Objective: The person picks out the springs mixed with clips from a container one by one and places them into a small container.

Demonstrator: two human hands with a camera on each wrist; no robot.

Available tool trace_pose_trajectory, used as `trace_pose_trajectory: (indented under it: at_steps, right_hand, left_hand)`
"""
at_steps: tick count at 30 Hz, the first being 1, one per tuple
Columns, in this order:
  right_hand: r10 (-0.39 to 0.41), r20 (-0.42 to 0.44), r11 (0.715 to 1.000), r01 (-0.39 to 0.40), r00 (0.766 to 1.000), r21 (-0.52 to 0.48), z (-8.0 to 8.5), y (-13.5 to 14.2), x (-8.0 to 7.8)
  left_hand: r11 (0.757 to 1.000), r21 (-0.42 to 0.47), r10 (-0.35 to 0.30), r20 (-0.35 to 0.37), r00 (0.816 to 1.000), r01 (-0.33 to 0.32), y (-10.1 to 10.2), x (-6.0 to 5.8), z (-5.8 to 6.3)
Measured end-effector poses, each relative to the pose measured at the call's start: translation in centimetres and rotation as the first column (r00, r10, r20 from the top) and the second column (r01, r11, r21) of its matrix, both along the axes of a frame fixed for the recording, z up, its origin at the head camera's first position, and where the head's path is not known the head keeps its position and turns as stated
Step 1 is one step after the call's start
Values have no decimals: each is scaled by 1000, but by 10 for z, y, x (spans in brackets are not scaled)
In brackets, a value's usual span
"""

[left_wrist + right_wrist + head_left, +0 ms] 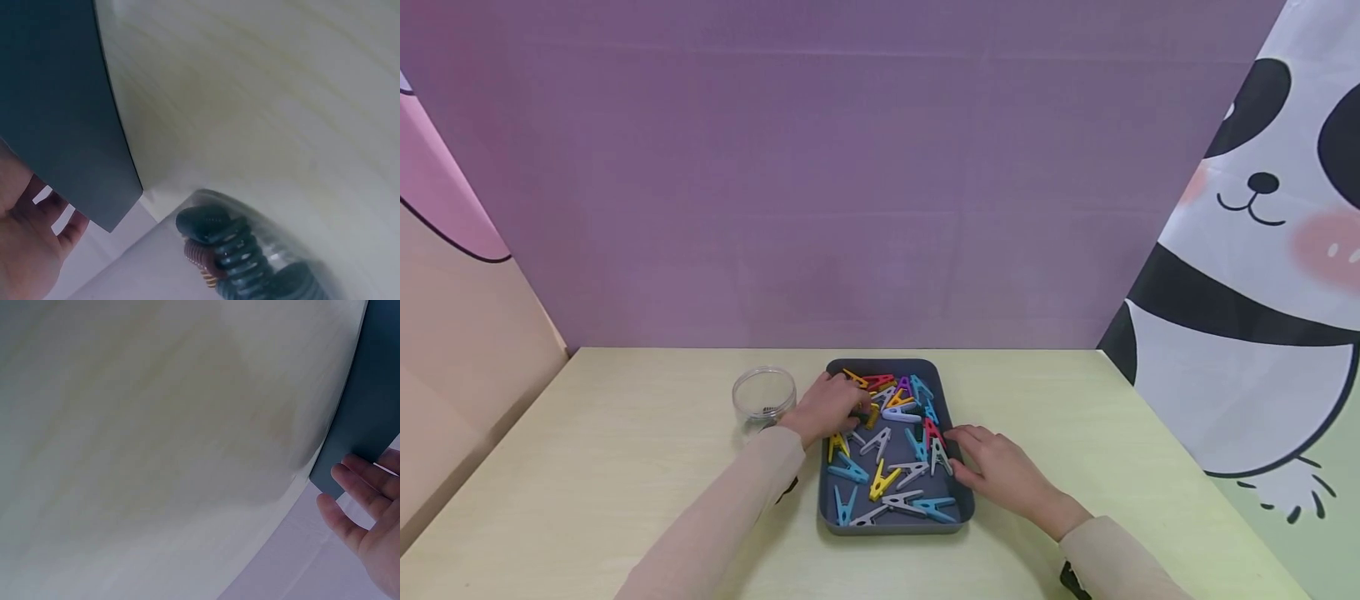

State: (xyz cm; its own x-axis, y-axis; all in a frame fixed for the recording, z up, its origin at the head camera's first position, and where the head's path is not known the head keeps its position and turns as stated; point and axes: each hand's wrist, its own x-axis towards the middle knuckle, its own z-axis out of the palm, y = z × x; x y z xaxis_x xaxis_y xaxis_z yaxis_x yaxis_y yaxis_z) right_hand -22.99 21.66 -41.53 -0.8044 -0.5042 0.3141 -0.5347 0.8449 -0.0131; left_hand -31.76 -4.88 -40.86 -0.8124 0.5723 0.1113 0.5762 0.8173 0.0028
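Observation:
A dark grey tray holds many plastic clothespins in yellow, blue, grey, red, orange and purple, such as a yellow clothespin. My left hand reaches over its left wall, fingers bent down among the pins. Between thumb and fingertips shows a small dark green piece, beside a gold coil; I cannot tell whether the fingers pinch it. At the right wall, my right hand touches the rim with extended fingers. Its fingers lie against the tray's outer side in the right wrist view.
Left of the tray stands a clear round jar, close to my left wrist. Dark coiled hair ties lie inside it. All stands on a pale wooden table, with a purple cloth hanging behind its far edge.

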Motion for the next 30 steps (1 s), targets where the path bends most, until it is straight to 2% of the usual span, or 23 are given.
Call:
trace_pose_trajectory:
  at_steps: [10,14,17,24,30]
  right_hand:
    - [3,-16,1000,-4,1000,-6,0,0,-1]
    - [0,-10,1000,0,1000,-2,0,0,0]
    - [-1,-2,1000,1,1000,-2,0,0,0]
    - [-7,3,1000,7,1000,1,0,0,0]
    - [-7,16,1000,7,1000,0,1,-1,0]
  left_hand:
    - [1000,-12,-8,-36,999,8,-1,5,7]
    - [999,8,-30,-53,998,31,-2,9,10]
    - [998,15,-53,-92,994,55,-3,14,14]
    - [995,30,-89,-176,980,96,-9,30,34]
    - [996,40,-68,-223,972,78,-16,44,51]
